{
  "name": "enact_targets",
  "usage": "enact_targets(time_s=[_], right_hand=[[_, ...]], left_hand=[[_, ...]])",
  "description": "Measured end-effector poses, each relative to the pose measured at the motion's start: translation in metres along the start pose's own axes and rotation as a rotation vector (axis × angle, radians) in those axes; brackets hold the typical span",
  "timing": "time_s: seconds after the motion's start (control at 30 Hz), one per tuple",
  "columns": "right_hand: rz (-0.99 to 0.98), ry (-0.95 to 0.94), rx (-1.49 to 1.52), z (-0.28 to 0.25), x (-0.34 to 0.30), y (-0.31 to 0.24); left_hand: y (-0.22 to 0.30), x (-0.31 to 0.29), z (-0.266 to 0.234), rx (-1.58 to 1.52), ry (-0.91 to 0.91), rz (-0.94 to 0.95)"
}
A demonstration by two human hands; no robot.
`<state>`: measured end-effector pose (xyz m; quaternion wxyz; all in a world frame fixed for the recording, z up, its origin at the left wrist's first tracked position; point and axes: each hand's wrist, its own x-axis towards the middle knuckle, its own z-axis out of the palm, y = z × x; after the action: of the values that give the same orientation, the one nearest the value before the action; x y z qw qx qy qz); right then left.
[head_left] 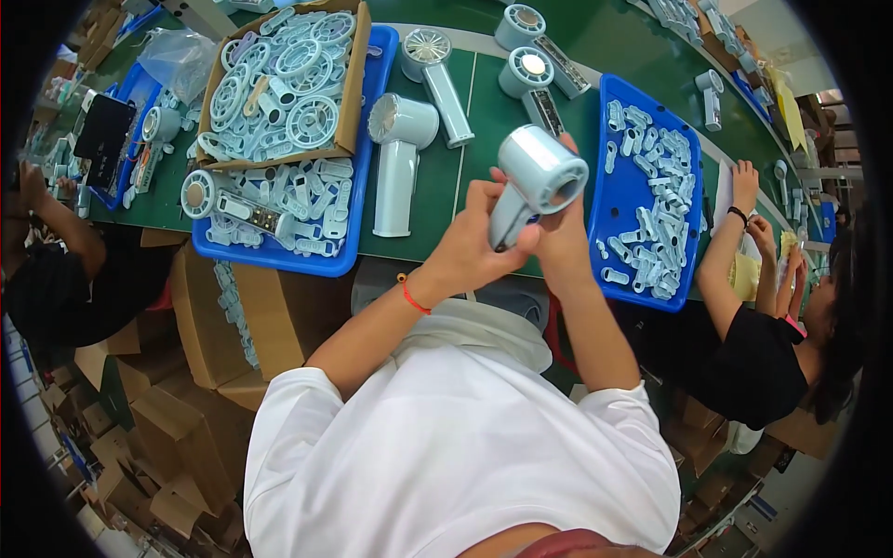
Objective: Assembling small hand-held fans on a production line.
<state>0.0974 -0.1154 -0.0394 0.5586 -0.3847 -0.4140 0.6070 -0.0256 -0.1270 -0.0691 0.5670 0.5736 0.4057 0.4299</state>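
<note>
Both hands grasp one pale blue fan unit (541,172), raised above the green tabletop (437,177) between two trays. Left hand (470,242) is curled round the handle; right hand (563,242) supports the barrel from behind, a fingertip showing past its top edge. Unit is glossy hard plastic: smooth short cylinder for a head, slotted ring on the end face with a dark round opening, slim handle angled down toward the left hand. Red cord bracelet (412,296) on the left wrist.

Right: blue plastic tray (619,195), rounded corners, loosely scattered with small elongated pale parts (660,186). Left: second blue tray (349,256) heaped with similar bits, a cardboard box (359,79) sitting over its far part — matte brown, full of spoked rings (312,121) and curved strips. A unit with exposed innards (244,212) lies across that tray's near left.

Between the trays, a closed fan unit (395,191) lies handle toward the wearer, another (449,107) just beyond; two more (528,74) (521,28) have open handles showing dark, rough-looking internals. Crinkled clear plastic bag (177,65) far left.
</note>
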Motion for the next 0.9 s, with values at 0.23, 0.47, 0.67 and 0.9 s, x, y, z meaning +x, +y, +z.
enact_targets(time_s=[0.23, 0.47, 0.67, 0.9], right_hand=[[0.004, -0.093, -0.171, -0.016, 0.008, 0.013], [-0.683, -0.102, -1.001, -0.029, 0.001, 0.036], [-0.484, -0.034, -0.467, -0.004, -0.003, 0.02], [0.069, -0.077, -0.118, -0.012, -0.001, 0.035]], left_hand=[[-0.006, -0.006, -0.009, 0.718, 0.173, 0.487], [-0.026, -0.03, -0.015, 0.289, 0.395, 0.287], [-0.029, -0.036, -0.02, 0.342, 0.275, 0.305], [-0.008, -0.025, -0.007, 0.329, 0.113, 0.324]])
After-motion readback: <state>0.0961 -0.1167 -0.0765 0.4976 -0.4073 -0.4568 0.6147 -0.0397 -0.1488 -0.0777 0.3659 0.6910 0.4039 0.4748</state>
